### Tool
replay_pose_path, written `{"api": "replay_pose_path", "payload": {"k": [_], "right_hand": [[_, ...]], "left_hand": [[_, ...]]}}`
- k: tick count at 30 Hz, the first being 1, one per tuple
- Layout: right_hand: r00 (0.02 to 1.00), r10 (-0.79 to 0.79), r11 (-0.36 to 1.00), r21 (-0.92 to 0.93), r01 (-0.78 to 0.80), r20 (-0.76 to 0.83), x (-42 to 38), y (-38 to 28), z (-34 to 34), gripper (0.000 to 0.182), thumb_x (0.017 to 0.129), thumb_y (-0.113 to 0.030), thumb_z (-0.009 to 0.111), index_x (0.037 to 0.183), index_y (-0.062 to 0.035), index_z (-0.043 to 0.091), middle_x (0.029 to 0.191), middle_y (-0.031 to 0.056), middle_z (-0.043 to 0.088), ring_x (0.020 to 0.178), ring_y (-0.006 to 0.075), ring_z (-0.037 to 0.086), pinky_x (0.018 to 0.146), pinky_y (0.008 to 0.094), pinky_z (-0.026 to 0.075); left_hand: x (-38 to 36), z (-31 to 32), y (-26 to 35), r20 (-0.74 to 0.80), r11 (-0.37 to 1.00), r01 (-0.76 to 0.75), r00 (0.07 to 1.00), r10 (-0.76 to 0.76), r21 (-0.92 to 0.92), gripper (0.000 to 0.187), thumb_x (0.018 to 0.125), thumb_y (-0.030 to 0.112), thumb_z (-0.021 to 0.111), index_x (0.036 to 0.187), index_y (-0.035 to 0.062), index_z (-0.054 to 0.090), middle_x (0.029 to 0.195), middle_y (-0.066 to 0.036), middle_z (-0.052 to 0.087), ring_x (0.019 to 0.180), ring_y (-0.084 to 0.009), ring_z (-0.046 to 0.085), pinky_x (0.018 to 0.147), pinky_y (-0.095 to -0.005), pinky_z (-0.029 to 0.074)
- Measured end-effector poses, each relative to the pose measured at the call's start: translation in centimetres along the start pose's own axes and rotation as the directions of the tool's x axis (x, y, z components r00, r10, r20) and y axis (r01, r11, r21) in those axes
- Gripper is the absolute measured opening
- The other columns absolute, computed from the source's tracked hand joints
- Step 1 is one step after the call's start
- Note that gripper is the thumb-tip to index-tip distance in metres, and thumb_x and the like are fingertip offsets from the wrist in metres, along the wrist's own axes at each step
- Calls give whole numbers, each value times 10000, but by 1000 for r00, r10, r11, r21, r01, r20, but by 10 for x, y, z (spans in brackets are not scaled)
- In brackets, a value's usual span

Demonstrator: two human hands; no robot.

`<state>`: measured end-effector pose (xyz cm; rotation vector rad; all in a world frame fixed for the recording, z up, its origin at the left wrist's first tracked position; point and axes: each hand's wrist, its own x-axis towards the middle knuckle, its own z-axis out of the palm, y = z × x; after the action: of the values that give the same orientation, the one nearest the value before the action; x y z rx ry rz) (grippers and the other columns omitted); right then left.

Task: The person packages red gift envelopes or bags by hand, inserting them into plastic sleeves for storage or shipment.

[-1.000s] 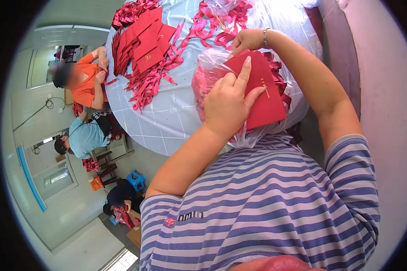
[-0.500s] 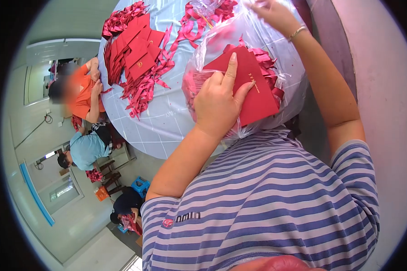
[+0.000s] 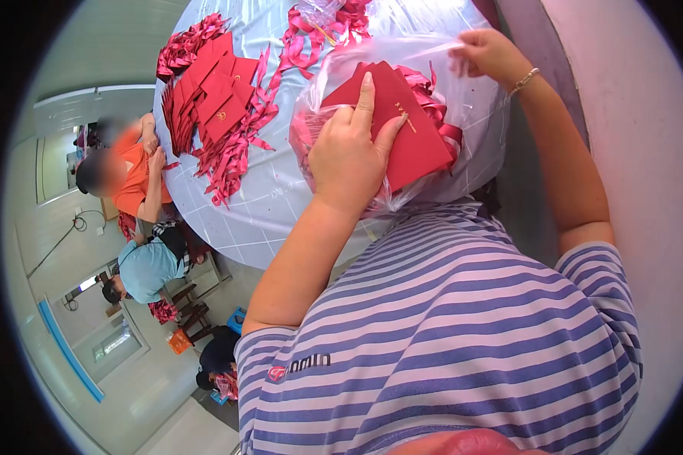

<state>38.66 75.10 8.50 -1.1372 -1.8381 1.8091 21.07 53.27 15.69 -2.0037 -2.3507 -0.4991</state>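
My left hand [image 3: 350, 152] lies on a stack of red cards [image 3: 413, 136] with small gold print, its index finger stretched along the cards and its thumb out over them. The stack sits in a clear plastic bag [image 3: 322, 87], with red ribbons [image 3: 436, 106] beside and under it. Up and to the right, my right hand [image 3: 487, 57] pinches the bag's edge and holds it away from the cards.
On the round table [image 3: 262, 220] are a pile of red cards [image 3: 216, 91] and loose ribbons [image 3: 231, 163]. A person in orange [image 3: 133, 178] sits at the table's left edge. Two more people and stools [image 3: 193, 315] are beyond.
My right hand has come down from the top edge, drawing the bag's rim outward. My left hand still rests on the cards; the whole view has shifted slightly.
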Motion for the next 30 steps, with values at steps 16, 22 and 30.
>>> {"api": "replay_pose_path", "payload": {"k": [16, 22, 30], "right_hand": [[960, 244, 965, 60, -254, 136, -73, 31, 52, 359, 874, -390, 672, 786, -44, 631, 603, -5, 548, 513, 83, 469, 481, 224, 362], [938, 284, 956, 20, -294, 198, -122, 43, 24, 340, 895, -272, 643, 652, -35, 644, 562, 26, 583, 455, 78, 488, 450, 236, 372], [967, -248, 937, 237, 255, -56, -107, -46, 42, 315, 886, -280, 662, 686, -37, 666, 595, -13, 579, 499, 50, 495, 474, 200, 392]], "left_hand": [[-1, -1, -1, -31, 1000, 0, 1000, 1, 21, 623, 877, 455, 629, 1397, 145, 479, 772, -81, 602, 693, -243, 619, 589, -384, 487], [-1, -2, -4, -21, 1000, 12, 1000, -11, 25, 629, 859, 480, 627, 1371, 136, 506, 815, -79, 591, 729, -262, 632, 587, -389, 512], [-8, -3, 5, -24, 998, -57, 998, 57, 16, 625, 858, 462, 637, 1384, 160, 491, 798, -89, 606, 720, -268, 634, 589, -410, 501]]}}
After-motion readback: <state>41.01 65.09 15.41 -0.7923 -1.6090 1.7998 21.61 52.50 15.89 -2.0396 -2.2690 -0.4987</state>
